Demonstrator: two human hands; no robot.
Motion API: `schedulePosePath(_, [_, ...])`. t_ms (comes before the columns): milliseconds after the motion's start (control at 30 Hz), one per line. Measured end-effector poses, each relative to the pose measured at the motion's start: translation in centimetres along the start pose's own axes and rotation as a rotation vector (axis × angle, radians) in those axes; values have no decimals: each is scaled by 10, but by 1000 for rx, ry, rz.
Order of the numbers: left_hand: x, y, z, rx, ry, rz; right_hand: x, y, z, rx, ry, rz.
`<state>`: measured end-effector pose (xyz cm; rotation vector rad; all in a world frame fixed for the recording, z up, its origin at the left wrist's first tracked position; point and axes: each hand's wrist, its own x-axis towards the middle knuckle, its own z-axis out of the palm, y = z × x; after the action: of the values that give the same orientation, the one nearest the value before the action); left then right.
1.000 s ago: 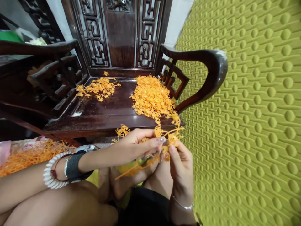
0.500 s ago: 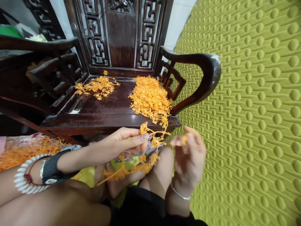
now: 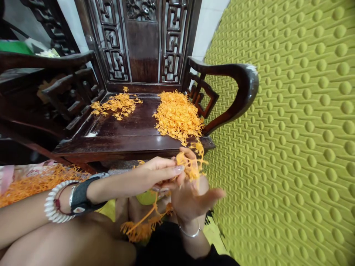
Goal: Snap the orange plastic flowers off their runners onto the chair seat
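My left hand [image 3: 162, 170] is closed, thumb and fingers pinching an orange plastic flower sprig [image 3: 196, 162]. Its small branches stick out past the fingertips to the right. Another orange branch [image 3: 142, 223] hangs below the hands, over my lap; where its upper end goes is hidden. Palm up, my right hand [image 3: 187, 201] lies against the left fingertips and the sprig. Its thumb is stretched out to the right and its fingers are apart from it, partly covered by the sprig. Just beyond the hands, a dense pile of orange sprigs [image 3: 179, 114] lies on the wooden chair seat [image 3: 133, 127].
A smaller bunch of orange sprigs [image 3: 119, 105] lies on the seat's left side. The chair's curved armrest [image 3: 244, 85] stands at the right, before a yellow-green bumpy padded surface [image 3: 291, 147]. At lower left, more orange stems [image 3: 41, 184] lie on a pinkish cloth.
My right hand has come left from beside the knee to meet the left hand, its palm turned up and thumb spread. The left hand has shifted slightly right with the sprig.
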<state>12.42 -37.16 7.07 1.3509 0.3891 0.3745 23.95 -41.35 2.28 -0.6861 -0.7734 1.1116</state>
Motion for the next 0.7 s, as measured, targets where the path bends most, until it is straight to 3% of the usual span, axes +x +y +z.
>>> schedulePosePath(133, [-2,-3,-1,102,-136,-82,12,2,-4,61,-279,10])
schedulePosePath(200, [-3,-6,-1,130,-137,-118,17,2,-8,114,-339,11])
schedulePosePath(433, [-2,-15,6,83,-154,-128,12,-16,-12,191,-200,-148])
schedulePosePath(567, [-1,-15,6,156,-129,-96,13,-28,-8,286,-233,-59])
schedulePosePath(700, [-1,-16,2,278,-13,-61,22,-16,-7,255,-139,10])
